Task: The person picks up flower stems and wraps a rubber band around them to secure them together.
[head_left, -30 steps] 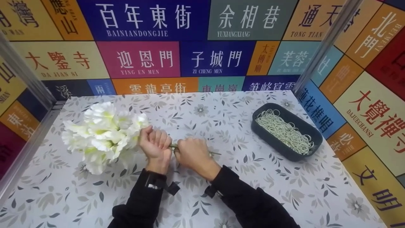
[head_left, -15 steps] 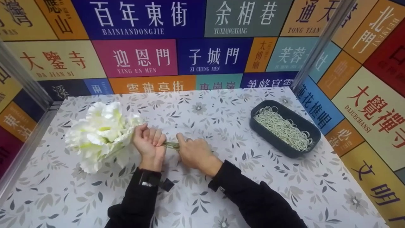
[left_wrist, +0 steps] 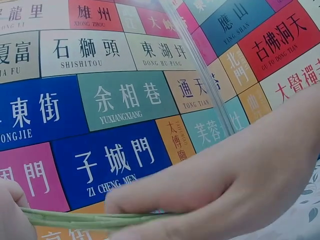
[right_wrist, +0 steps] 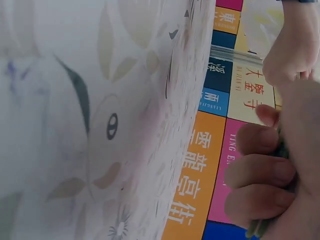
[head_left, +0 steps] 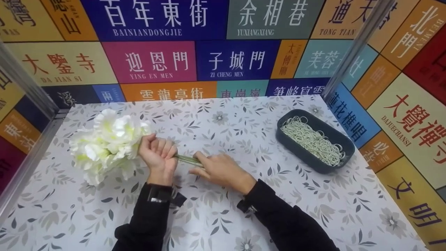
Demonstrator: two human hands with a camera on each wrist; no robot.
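White blooms (head_left: 108, 144), bunched — at left over the counter (head_left: 212, 216); likely light, soft-petalled (best held by the presumably stiffer stems (head_left: 188, 160)). Left hand (head_left: 159, 158) clamped on stems beside blooms — right hand (head_left: 224, 170) curled round them farther along.

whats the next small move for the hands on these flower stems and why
Probably free the right hand and take one of the pale loops from the dark tray: the left hand also grips the stems near the white blooms, and no loop shows around the stretch between the hands.
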